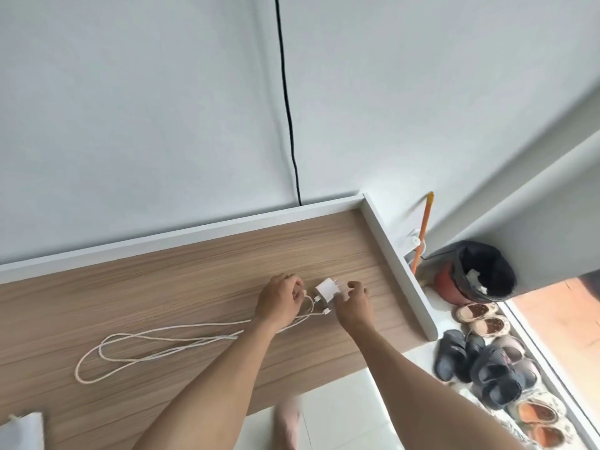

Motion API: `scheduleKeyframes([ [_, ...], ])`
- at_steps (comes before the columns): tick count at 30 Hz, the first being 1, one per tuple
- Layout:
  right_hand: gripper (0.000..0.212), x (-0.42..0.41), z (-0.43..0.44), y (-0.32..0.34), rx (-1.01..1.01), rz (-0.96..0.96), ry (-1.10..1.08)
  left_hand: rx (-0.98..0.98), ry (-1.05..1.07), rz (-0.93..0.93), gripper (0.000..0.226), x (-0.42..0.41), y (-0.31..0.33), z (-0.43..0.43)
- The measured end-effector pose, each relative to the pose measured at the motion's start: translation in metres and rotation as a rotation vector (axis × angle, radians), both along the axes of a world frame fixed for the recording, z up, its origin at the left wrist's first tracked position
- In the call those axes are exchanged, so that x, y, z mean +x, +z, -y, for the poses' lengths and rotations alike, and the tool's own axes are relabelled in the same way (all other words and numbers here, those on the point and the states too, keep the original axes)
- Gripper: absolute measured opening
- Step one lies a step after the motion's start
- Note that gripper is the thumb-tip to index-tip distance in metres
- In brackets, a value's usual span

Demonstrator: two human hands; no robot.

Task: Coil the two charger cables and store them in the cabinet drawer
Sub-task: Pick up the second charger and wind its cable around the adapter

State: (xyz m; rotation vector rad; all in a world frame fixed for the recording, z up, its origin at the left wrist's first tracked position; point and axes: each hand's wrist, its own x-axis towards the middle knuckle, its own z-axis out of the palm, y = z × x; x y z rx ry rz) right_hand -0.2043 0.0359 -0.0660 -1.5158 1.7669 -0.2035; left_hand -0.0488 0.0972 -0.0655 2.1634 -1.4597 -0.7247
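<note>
Two cables (194, 326) are spread in loose loops on the bench (194, 271), left of the hands. Cable is pinched by the left hand (281, 298); a white plug (326, 290) is gripped by the right hand (354, 302).

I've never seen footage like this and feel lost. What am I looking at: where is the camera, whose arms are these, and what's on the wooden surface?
There is no machine here. A person wears one wide-angle camera on the head, and it looks down past their own bare arms. The light wood-grain cabinet top with a white rim bears white charger cables, which lie in long loose loops and are not yet coiled. The left hand grips the cables near their ends. The right hand seems to pinch a small white cube-shaped charger adapter. On the floor to the right are sandals and slippers and a bin lined with a black bag.
</note>
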Motion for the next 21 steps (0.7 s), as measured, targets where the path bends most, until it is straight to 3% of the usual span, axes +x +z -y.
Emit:
scheduleKeyframes([
  [2, 0.045, -0.011, 0.009, -0.009, 0.095, 0.031, -0.019, 0.04, -0.042, 0.024, 0.032, -0.015, -0.006, 0.018],
  [5, 0.026, -0.019, 0.013, -0.019, 0.072, 0.052, 0.041, 0.14, -0.098, 0.046, 0.043, -0.033, -0.014, 0.035],
  [9, 0.017, -0.013, 0.014, -0.012, 0.147, 0.163, 0.011, 0.2, -0.084, -0.045, 0.044, -0.044, -0.011, 0.044],
  [11, 0.024, -0.009, 0.013, -0.012, 0.163, 0.249, -0.027, 0.223, -0.013, -0.135, 0.038, -0.043, -0.009, 0.047],
  [15, 0.037, 0.002, 0.011, 0.002, 0.108, 0.402, -0.036, 0.158, 0.152, -0.304, 0.016, -0.027, 0.008, 0.05],
  [21, 0.036, 0.05, 0.007, 0.052, 0.003, 0.595, 0.061, -0.061, 0.238, -0.341, 0.025, 0.019, 0.079, 0.038],
])
